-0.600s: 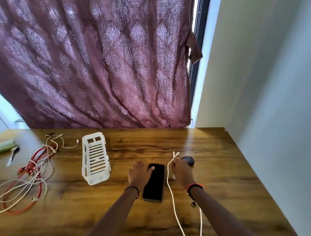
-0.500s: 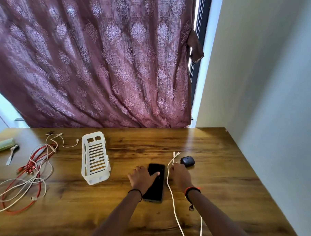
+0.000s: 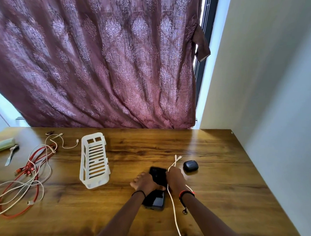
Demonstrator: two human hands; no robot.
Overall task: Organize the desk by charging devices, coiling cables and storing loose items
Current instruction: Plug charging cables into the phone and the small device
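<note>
A black phone (image 3: 158, 174) lies on the wooden desk (image 3: 216, 177) in front of me. My left hand (image 3: 145, 183) grips it from the left, thumb laid across its face. My right hand (image 3: 175, 179) sits against the phone's right edge and pinches a white charging cable (image 3: 174, 217). The cable's plug ends stick out beyond my fingers toward the back, and the rest trails off the desk's near edge. A black earbud case (image 3: 190, 166) sits shut just right of my right hand.
A white slotted plastic basket (image 3: 94, 159) stands left of the phone. Farther left lies a tangle of red and white cables (image 3: 27, 175), a spoon (image 3: 11, 156) and a green case (image 3: 2, 145). A curtain hangs behind the desk; a wall borders its right side.
My left thumb has come across the phone's face and the hand now grips it. My right hand has drawn the cable left against the phone's edge, away from the earbud case.
</note>
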